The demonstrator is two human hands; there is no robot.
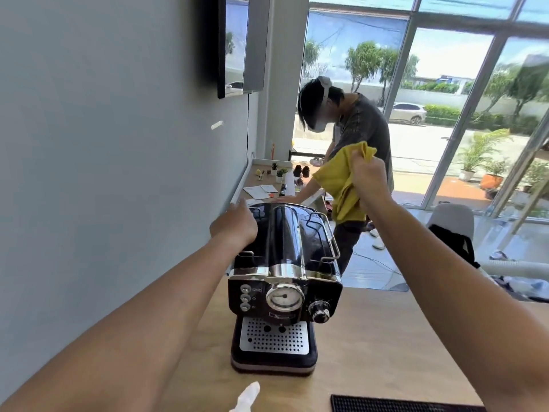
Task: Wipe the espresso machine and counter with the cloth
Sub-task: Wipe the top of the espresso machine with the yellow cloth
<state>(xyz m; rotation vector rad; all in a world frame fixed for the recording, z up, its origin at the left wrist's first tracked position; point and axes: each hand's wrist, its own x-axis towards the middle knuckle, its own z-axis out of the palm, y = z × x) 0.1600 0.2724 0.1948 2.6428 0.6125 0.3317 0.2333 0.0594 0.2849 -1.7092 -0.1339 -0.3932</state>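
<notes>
1. Two hands in view, both arms stretched forward over the counter (pixel 386 337).
2. Left hand (pixel 234 224): lies on the rear-left top edge of the espresso machine (pixel 285 263). The back of the hand faces the camera and hides most of the fingers, so I cannot tell whether it grips or just rests there.
3. Right hand (pixel 370 179): fist clenched round a bunched yellow cloth (pixel 341 179), with the loose end hanging below the fist.
4. Cloth is held in the air, above and to the right of the machine, touching neither the machine nor the counter.
5. Machine: black with chrome trim, upright on the wooden counter, just beside the grey wall (pixel 104 114), front panel toward the camera. Front shows three small buttons on the left, a round gauge (pixel 284 297) in the middle and a knob (pixel 319 311) on the right. The perforated drip tray (pixel 273 337) sits below.
6. Near edge of the counter: a black ribbed mat (pixel 401 404) at lower right, and a blurred white item (pixel 246 396) I cannot identify.
7. Background: a second person (pixel 362 126) wearing a headset leans over a far desk (pixel 258 185) that carries small potted plants (pixel 274 167) and papers. Large windows are behind them.
</notes>
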